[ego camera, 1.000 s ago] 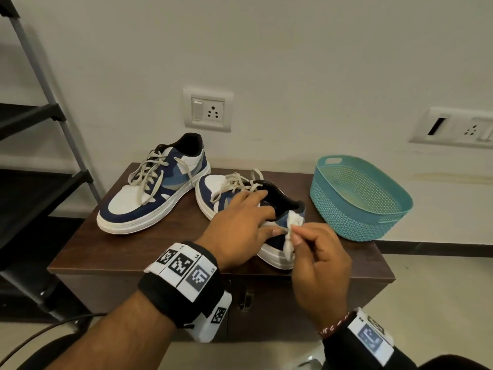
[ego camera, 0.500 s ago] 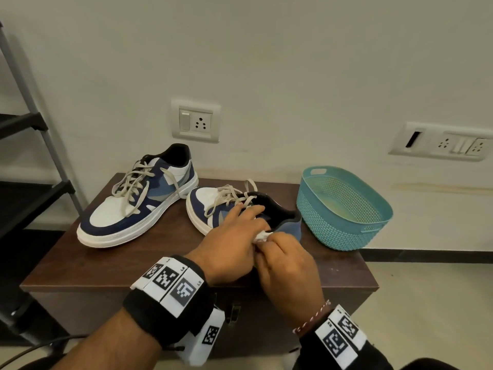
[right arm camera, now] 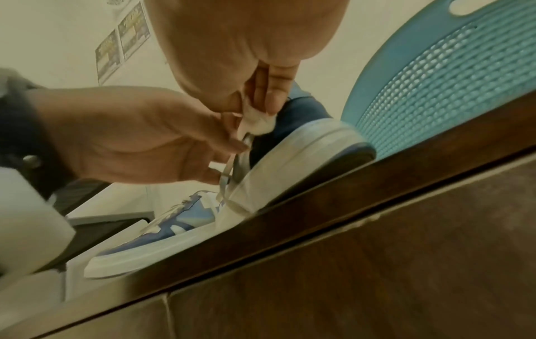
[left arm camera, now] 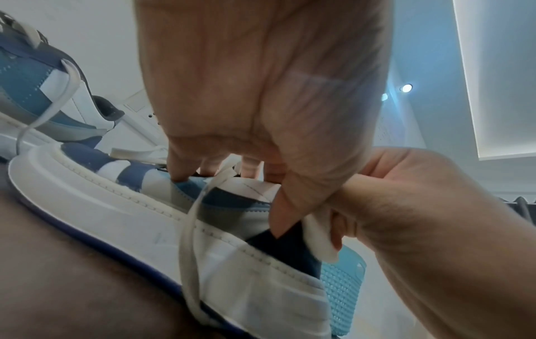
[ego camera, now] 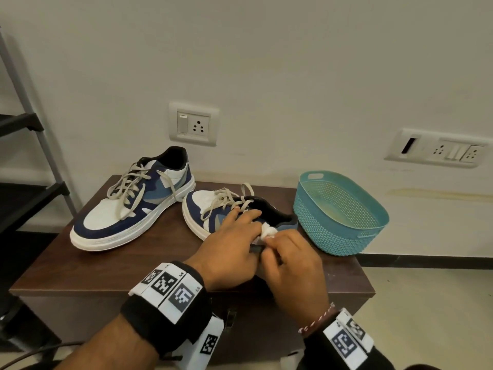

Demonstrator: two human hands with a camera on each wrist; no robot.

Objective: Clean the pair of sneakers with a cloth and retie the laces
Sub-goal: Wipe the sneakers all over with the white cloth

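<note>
cabinet: dark wooden top [ego camera: 112, 263] set against a pale wall, carrying both sneakers and the basket.
rack: dark metal shelving [ego camera: 29, 188] stands at the cabinet's left side.
basket: teal perforated plastic [ego camera: 344, 236], at the right end of the top, just beside the heel of the near sneaker.
far sneaker: blue and white [ego camera: 133, 201], at the back left, toe pointing to the front left, laces loose (ends draped over its side).
near sneaker: same colours [ego camera: 202, 209], in the middle of the top, toe towards the far sneaker and heel towards the basket; its laces are undone, and one end hangs down over the white sole in the left wrist view.
left hand: [ego camera: 229, 252] laid over the near sneaker's upper, fingers curled down onto the lace area and collar, thumb pressed on the side panel, so it holds the shoe steady.
right hand: [ego camera: 290, 263] just beside the left, touching it, fingers and thumb closed tight on the cloth.
cloth: small white wad [ego camera: 268, 232] pinched in the right hand and pressed against the dark blue heel side of the near sneaker, above the sole (the right wrist view shows it plainly [right arm camera: 258, 123]).
sockets: one switch plate [ego camera: 193, 124] on the wall behind the sneakers, another [ego camera: 437, 152] further right.
</note>
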